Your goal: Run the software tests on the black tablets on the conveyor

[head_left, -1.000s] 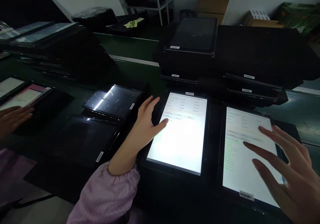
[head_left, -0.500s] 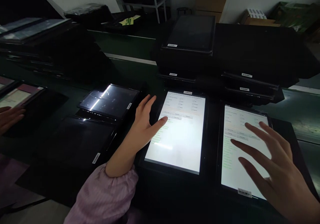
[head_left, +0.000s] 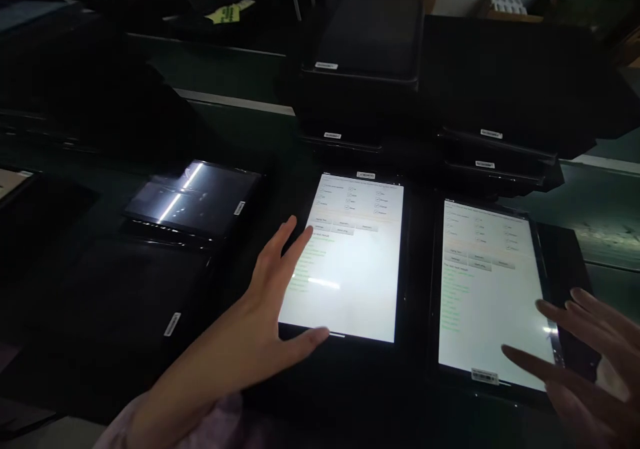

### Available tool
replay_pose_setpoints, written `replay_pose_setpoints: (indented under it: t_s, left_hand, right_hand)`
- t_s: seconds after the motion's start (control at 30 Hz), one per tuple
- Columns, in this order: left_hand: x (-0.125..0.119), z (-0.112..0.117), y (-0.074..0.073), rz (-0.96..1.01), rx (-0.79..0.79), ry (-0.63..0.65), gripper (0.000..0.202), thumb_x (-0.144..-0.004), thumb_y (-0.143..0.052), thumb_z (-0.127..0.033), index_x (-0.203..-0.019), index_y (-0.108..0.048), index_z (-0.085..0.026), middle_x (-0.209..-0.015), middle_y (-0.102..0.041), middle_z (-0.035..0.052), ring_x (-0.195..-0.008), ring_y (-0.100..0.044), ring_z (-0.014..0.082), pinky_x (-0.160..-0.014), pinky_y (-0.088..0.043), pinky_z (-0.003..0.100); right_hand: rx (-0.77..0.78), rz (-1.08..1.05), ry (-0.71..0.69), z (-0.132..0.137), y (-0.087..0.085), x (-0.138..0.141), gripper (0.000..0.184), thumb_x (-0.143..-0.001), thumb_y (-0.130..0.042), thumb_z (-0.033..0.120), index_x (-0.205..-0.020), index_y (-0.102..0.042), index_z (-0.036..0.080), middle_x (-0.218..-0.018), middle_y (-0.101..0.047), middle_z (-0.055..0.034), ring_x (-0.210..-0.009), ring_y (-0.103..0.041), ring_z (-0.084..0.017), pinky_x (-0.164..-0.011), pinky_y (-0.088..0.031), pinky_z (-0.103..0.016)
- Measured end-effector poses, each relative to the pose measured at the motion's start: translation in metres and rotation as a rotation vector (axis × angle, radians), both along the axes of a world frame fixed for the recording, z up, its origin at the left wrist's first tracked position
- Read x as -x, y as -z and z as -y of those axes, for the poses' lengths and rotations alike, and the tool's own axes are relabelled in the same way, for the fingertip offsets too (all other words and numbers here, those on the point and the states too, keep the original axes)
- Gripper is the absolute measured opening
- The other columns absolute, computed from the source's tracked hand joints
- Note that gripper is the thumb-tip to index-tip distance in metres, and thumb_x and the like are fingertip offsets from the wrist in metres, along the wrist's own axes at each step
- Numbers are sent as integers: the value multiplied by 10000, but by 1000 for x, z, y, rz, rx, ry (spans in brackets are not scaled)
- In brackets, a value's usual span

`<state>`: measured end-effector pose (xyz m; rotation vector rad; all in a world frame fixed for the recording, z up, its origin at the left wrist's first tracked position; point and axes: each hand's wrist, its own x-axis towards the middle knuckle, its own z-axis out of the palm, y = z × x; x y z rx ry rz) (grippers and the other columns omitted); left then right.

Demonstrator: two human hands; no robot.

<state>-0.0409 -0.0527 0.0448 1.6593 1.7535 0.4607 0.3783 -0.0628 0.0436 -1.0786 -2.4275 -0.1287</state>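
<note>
Two lit tablets lie side by side, each with a white page of check boxes, grey buttons and green lines of text. My left hand (head_left: 270, 302) is spread at the lower left of the middle tablet (head_left: 357, 269), its thumb by the bottom edge of the screen. Whether the thumb touches the glass I cannot tell. Over the lower right corner of the right tablet (head_left: 493, 309) is my right hand (head_left: 595, 355), fingers apart, holding nothing. A small barcode label (head_left: 485, 376) sits on that tablet's lower edge.
Dark tablets (head_left: 193, 195) lie to the left, one with a white label (head_left: 173, 324). Behind the lit pair stand stacks of tablets, one topped by a dark tablet (head_left: 370, 35). A yellow paper (head_left: 225, 14) lies farther back.
My left hand has slid down the middle tablet, its thumb now at the bottom edge. My right hand has drawn back toward the lower right. The view has shifted, and another person's hand at left is gone.
</note>
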Motion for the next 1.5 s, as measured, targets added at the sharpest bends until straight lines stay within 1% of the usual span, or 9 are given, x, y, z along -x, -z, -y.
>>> replay_pose_setpoints:
  t_s: [0.1,0.27,0.37,0.47,0.63,0.83,1.0,1.27,1.5]
  left_hand:
    - [-8,5,0,-76,-10,-80,1026,-918,-735,-719,-1742,-143,-565,-1903,10,0,-1685,-205,553,-1012,-651,680]
    - [-10,-24,4,38,-31,-211,908,-977,-651,-697,-1750,-236,-465,-1901,-26,38,-1712,-162,507,-1036,-659,599]
    - [-5,-28,3,149,-60,-199,823,-1009,-613,-663,-1734,-256,-506,-1900,-50,-8,-1721,-176,467,-1138,-599,625]
    - [0,-18,2,150,-65,-196,828,-998,-637,-651,-1727,-266,-517,-1901,-42,-33,-1726,-161,458,-1185,-564,625]
    - [1,2,-7,140,-101,-268,775,-1025,-616,-615,-1723,-289,-528,-1888,-139,-35,-1723,-183,447,-1210,-533,642]
    - [2,14,-10,6,-86,-174,887,-950,-706,-673,-1728,-309,-518,-1890,-134,-22,-1684,-207,552,-1091,-606,696]
    - [7,15,-7,20,-80,-136,856,-971,-681,-659,-1725,-289,-552,-1885,-163,-22,-1647,-309,556,-783,-719,480]
    - [26,15,-6,-4,-102,-182,822,-969,-662,-707,-1707,-334,-554,-1872,-206,-61,-1655,-325,504,-969,-696,569]
    - [44,12,0,37,-14,-137,881,-928,-711,-699,-1705,-310,-589,-1885,-155,-64,-1592,-428,539,-947,-713,609]
  right_hand:
    - [45,4,55,29,5,-1,401,-969,-626,103,-1125,-837,406,-1545,-638,43,-1612,-428,-346,-938,-630,-404]
    - [166,-51,224,61,9,19,463,-976,-589,49,-1174,-828,393,-1552,-629,17,-1636,-388,-378,-738,-666,-327]
    - [130,-18,257,57,12,20,770,-1001,-599,57,-1556,-554,589,-1690,-502,75,-1662,-333,-407,-732,-674,-415]
    - [90,8,316,46,12,20,904,-1013,-606,61,-1645,-340,650,-1780,-353,117,-1655,-325,-453,-874,-661,-592]
    - [77,-87,361,41,5,32,807,-1043,-550,77,-1647,-406,593,-1771,-383,91,-1621,-375,-487,-847,-631,-608]
    - [79,-134,323,46,2,37,788,-1032,-568,67,-1610,-471,594,-1732,-453,90,-1584,-441,-480,-920,-611,-611]
    - [93,-45,226,45,1,32,762,-1019,-573,128,-1627,-464,574,-1744,-435,79,-1589,-436,-472,-945,-653,-620]
    - [79,-91,267,58,-2,35,829,-976,-666,75,-1591,-499,606,-1650,-543,93,-1576,-461,-418,-991,-630,-510]
    - [62,-65,331,64,-3,42,752,-1037,-556,137,-1628,-454,591,-1734,-439,32,-1618,-377,-474,-1136,-538,-682]
